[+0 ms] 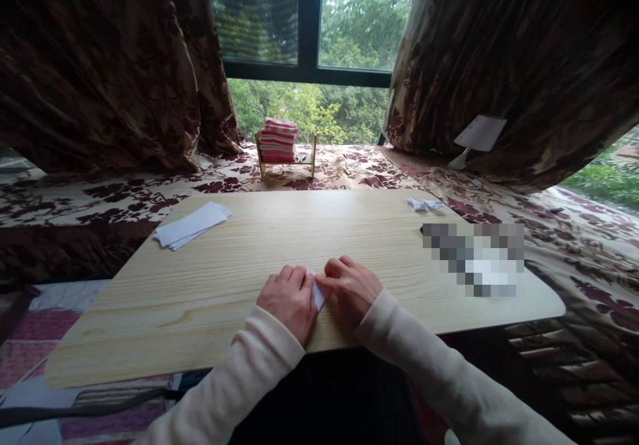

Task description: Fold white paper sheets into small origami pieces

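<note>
Both my hands rest close together near the front edge of a light wooden table (239,232). Between them lies a small folded white paper (317,292), mostly hidden under my fingers. My left hand (289,298) presses on its left part with fingers curled down. My right hand (352,289) pinches its right part, fingers bent over the paper. Cream sleeves cover both arms.
A stack of white paper strips (192,225) lies at the table's back left. A small folded white paper piece (423,203) sits at the back right, near a blurred patch. Behind, a tiny wooden rack with red-striped cloths (279,142) stands on the patterned sill between brown curtains.
</note>
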### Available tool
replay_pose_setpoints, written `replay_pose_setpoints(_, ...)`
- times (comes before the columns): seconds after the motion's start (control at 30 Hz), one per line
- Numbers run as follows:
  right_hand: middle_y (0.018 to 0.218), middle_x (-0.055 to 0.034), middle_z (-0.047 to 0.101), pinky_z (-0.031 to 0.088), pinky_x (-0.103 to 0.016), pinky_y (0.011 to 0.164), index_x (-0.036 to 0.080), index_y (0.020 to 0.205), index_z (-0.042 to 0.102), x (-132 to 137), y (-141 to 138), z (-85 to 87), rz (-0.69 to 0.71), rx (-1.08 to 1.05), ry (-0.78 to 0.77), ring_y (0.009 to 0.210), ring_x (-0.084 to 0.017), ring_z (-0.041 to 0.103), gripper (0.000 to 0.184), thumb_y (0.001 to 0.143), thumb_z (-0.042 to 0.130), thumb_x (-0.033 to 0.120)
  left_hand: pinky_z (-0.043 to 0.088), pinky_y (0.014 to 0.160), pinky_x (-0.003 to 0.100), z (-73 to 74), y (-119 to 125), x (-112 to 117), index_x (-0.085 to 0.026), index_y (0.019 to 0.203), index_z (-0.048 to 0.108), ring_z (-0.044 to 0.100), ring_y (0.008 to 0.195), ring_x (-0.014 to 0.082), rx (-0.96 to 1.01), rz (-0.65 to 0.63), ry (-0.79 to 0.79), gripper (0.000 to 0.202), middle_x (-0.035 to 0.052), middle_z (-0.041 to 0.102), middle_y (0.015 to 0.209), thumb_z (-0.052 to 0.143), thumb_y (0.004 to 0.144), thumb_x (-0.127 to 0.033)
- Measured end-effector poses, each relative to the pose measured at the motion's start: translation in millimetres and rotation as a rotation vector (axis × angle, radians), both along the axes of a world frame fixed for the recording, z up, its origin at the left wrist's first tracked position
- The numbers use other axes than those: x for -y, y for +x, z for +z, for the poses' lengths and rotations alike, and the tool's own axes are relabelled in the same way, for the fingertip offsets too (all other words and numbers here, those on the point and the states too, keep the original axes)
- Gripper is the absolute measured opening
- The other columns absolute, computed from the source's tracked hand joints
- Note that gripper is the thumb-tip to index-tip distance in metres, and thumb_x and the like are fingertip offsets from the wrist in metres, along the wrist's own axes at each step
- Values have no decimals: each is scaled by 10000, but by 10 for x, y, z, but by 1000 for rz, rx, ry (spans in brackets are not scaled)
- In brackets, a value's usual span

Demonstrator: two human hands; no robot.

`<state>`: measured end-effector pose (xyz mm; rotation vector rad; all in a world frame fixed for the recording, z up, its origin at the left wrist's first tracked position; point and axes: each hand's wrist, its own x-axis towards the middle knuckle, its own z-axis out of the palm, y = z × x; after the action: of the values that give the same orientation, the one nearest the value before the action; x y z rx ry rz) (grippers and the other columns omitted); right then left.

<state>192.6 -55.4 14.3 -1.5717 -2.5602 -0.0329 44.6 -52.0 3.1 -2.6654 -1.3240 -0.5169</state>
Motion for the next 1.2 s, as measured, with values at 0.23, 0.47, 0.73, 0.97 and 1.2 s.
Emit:
replay_pose_setpoints(0.23,872,-64,558,376,-270,660,228,947,618,25,6,-17,18,-46,45,782,-170,438,232,804,447,163,420,715,351,-58,-268,-86,-172,914,615,530,808,189,252,-112,16,233,56,635,894,418,798,-214)
replay_pose_setpoints(0.47,886,-66,550,382,-276,699,189,1025,575,37,113,-87,42,-180,76,794,-174,434,306,748,462,123,395,761,377,-86,-356,-83,-193,876,625,526,868,203,257,-132,60,207,48,632,950,440,785,-190)
replay_pose_setpoints(0.73,853,-58,527,351,-280,709,189,886,607,136,189,-170,-1,-261,138,784,-162,424,206,764,456,122,389,770,399,-145,-320,-85,-195,902,622,517,862,213,277,-141,125,218,60,624,943,455,763,-194)
replay_pose_setpoints(0.97,845,-51,517,341,-269,684,209,896,611,130,140,-164,6,-233,152,768,-154,415,203,767,467,146,389,784,402,-113,-313,-54,-186,920,624,506,878,219,251,-128,85,230,66,615,950,450,769,-193)
replay_pose_setpoints(1.2,872,-57,524,357,-279,704,211,945,608,134,129,-163,-2,-234,133,780,-161,423,248,763,459,131,383,804,405,-116,-323,-39,-171,926,618,513,894,217,272,-123,81,227,67,623,967,449,774,-182)
